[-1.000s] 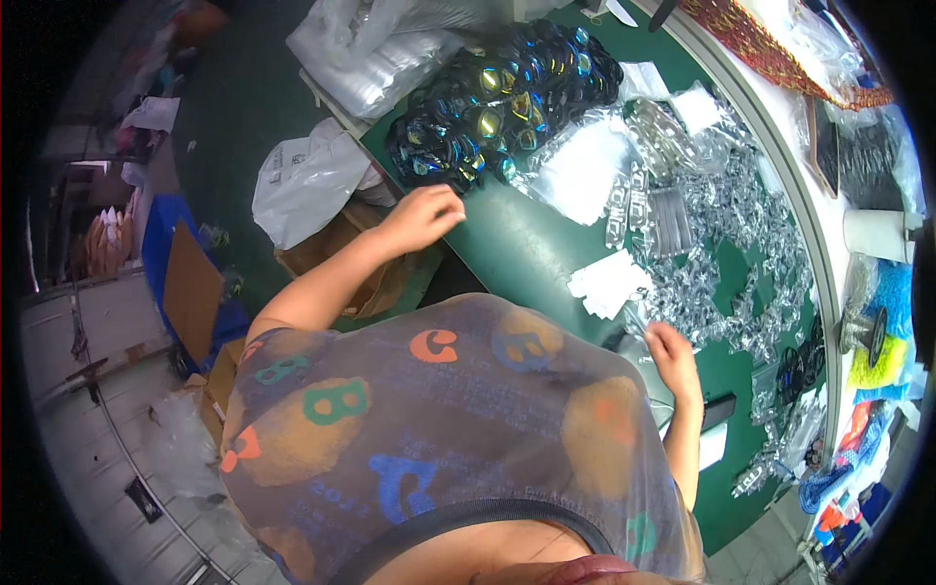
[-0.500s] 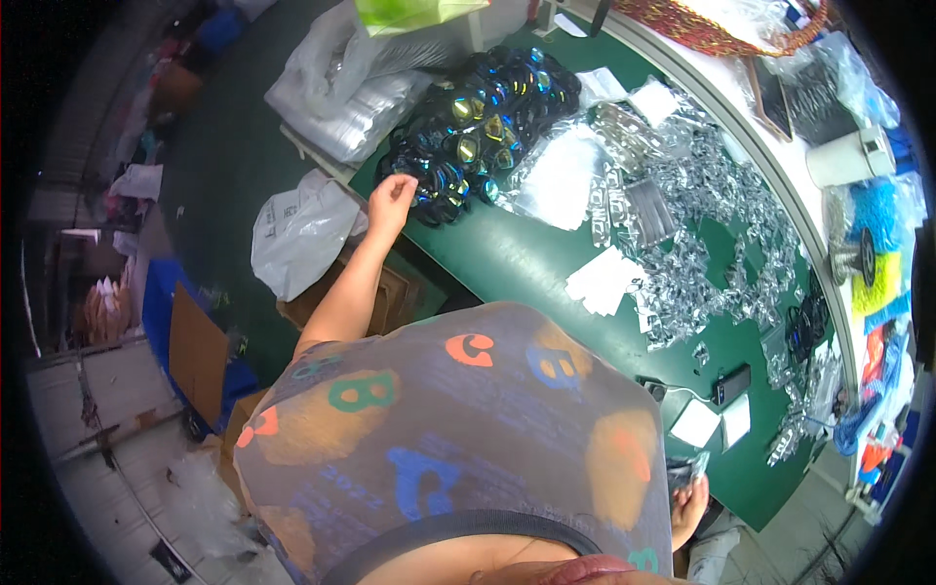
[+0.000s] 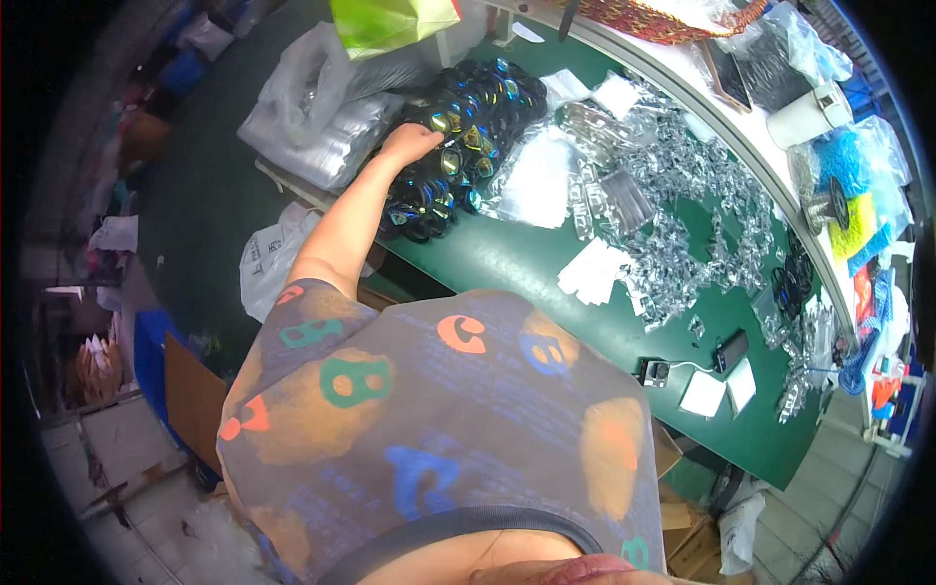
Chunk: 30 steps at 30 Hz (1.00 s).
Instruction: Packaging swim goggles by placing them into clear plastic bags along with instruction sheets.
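A heap of dark, mirror-lensed plastic goggles lies on the long green worktable, in the upper middle of the frame. The left hand rests on that heap's left edge. Right of the heap lie clear plastic bags, spread toward the frame's right. White paper sheets lie on the table below those bags. Bulging white plastic sacks sit left of the heap, off the table's edge.

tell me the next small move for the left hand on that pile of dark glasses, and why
Probably close the fingers on one pair and lift it clear: the left hand already rests on top of the pile of dark glasses, and its grip on any pair can't be made out.
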Each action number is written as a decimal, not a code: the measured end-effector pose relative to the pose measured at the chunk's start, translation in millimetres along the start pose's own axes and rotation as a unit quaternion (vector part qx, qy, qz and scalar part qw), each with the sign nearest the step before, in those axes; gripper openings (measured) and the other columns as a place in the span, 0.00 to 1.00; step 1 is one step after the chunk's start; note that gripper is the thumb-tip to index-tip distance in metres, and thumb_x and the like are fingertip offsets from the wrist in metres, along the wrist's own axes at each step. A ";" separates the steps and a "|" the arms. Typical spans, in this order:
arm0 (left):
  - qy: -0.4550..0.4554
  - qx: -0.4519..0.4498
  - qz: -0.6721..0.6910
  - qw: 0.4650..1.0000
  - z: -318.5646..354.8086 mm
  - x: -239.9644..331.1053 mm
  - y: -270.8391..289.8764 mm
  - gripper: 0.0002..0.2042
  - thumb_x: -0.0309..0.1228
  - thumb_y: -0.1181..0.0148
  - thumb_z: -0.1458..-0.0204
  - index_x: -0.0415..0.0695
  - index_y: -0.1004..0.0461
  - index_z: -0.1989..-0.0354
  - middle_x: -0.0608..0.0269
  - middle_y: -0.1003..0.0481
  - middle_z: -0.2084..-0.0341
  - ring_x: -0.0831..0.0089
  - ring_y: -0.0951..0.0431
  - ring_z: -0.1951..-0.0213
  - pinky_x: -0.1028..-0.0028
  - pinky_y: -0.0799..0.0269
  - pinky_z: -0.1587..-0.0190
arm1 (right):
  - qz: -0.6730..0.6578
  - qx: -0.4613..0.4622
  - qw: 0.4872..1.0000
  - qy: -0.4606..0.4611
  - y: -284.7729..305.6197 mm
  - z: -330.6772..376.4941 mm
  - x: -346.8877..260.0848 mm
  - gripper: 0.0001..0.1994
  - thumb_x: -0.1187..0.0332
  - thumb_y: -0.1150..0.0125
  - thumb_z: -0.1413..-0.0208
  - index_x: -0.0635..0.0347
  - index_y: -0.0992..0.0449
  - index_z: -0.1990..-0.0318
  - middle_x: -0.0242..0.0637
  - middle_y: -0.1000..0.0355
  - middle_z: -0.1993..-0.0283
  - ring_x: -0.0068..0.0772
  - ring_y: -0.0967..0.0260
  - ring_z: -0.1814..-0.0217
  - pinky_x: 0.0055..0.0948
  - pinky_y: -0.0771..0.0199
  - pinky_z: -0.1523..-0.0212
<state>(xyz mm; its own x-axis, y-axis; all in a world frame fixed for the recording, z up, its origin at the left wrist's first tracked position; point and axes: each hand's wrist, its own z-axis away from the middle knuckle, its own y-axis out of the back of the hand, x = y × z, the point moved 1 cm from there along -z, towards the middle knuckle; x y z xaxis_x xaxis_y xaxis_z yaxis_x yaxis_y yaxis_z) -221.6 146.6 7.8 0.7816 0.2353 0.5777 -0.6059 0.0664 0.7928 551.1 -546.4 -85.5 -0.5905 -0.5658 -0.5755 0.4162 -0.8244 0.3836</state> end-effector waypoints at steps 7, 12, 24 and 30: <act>0.034 0.031 -0.069 0.997 7.8 5.7 -1.7 0.27 0.59 0.36 0.55 0.42 0.17 0.72 0.49 0.18 0.69 0.50 0.18 0.61 0.59 0.26 0.56 | -0.025 0.148 0.988 -0.033 12.3 -52.2 60.3 0.12 0.56 0.45 0.35 0.52 0.32 0.66 0.24 0.38 0.79 0.20 0.41 0.81 0.25 0.36 0.80; -0.049 0.057 0.114 0.991 -8.2 -6.0 -29.9 0.19 0.44 0.29 0.55 0.41 0.19 0.63 0.54 0.18 0.69 0.64 0.17 0.63 0.67 0.25 0.58 | -0.121 0.173 0.946 0.246 -58.2 0.6 15.5 0.11 0.56 0.45 0.35 0.53 0.25 0.58 0.30 0.31 0.75 0.21 0.38 0.79 0.22 0.39 0.82; -0.614 0.045 0.098 0.782 166.4 164.3 35.7 0.18 0.24 0.28 0.61 0.45 0.27 0.62 0.61 0.21 0.62 0.60 0.20 0.54 0.56 0.29 0.43 | 0.145 -0.416 0.612 0.656 -465.5 380.6 -161.3 0.50 0.60 0.20 0.61 0.58 0.43 0.29 0.45 0.40 0.29 0.44 0.45 0.26 0.41 0.46 0.28; -0.550 0.045 0.132 0.823 136.4 136.4 6.1 0.14 0.24 0.29 0.58 0.43 0.27 0.64 0.58 0.22 0.66 0.55 0.21 0.61 0.62 0.25 0.55 | 0.079 -0.723 0.592 0.348 -544.2 398.4 -125.4 0.18 0.66 0.45 0.34 0.59 0.33 0.40 0.40 0.23 0.57 0.39 0.23 0.51 0.41 0.31 0.38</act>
<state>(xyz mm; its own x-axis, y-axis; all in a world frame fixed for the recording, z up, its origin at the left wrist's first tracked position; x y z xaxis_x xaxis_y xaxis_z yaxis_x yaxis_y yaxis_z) -98.5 46.8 117.9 0.3161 -0.7941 0.5191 -0.8014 0.0694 0.5942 123.2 -32.0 65.7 -0.2481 -0.0775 -0.9656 0.8814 0.3956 -0.2582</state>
